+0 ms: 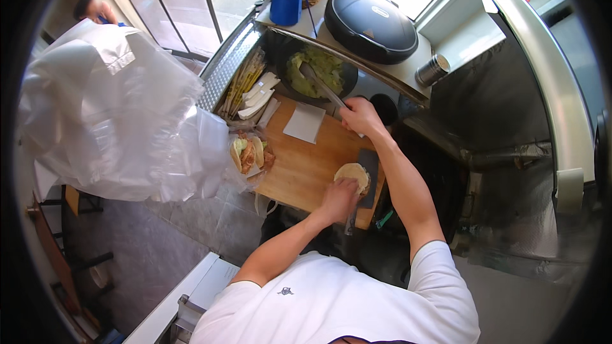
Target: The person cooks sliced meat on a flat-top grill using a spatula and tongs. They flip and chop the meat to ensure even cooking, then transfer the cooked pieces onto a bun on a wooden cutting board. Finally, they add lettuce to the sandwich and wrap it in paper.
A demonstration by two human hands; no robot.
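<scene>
My right hand (362, 115) grips metal tongs (327, 90). Their far end rests among the shredded lettuce (313, 59) in a dark round bowl (351, 81). Lower down, the fingers of my left hand (340, 197) hold a round flatbread bun (351, 173) near the right side of the wooden cutting board (301, 172). Beneath and beside this bun lies a dark flat blade (369, 160), apparently a cleaver's. Its filling is mostly hidden from above. A square of white paper (304, 123) lies on the board between the bowl and the bun.
Filled buns (247, 154) in clear plastic sit at the board's left edge. Large plastic bags (119, 119) hang at left. Wrapped chopsticks (243, 83) lie beside the bowl. Behind are a black electric griddle (372, 24), a blue canister (286, 5) and a metal shaker (432, 70).
</scene>
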